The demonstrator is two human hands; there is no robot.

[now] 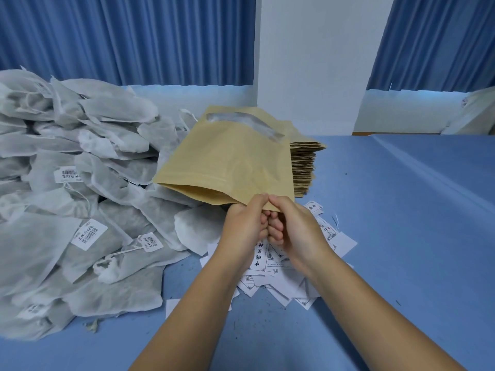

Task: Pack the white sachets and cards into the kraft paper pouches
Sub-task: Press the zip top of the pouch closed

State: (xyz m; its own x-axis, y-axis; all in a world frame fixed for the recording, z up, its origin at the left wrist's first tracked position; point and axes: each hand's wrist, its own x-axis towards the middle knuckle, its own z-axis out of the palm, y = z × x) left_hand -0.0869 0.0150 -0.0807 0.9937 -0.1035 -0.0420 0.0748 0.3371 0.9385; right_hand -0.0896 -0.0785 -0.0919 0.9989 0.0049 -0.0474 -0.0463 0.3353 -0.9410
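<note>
Packing barely begun, judging by the table. Kraft pouch (227, 162) lifted off the blue table (401, 210), window end away, mouth end toward the body, pinched at its near right corner by both hands. Left hand (243, 226) grasping the lower lip with fingers curled under; right hand (297, 228) grasping the upper edge just beside it, thumbs nearly touching (likely prying the mouth apart, though the opening itself hardly shows yet). Nothing visibly inside the pouch. Large heap of white sachets (80, 183) piled to the left, many with barcode tags, touching the pouch's left edge. Printed cards (270, 266) scattered loose beneath the wrists. Stack of flat, unused pouches (305, 167) just behind the held one. No filled or sealed pouch anywhere in view. Still to do, then: open this pouch, slip in sachets and a card, and repeat through what looks like nearly the whole supply.
</note>
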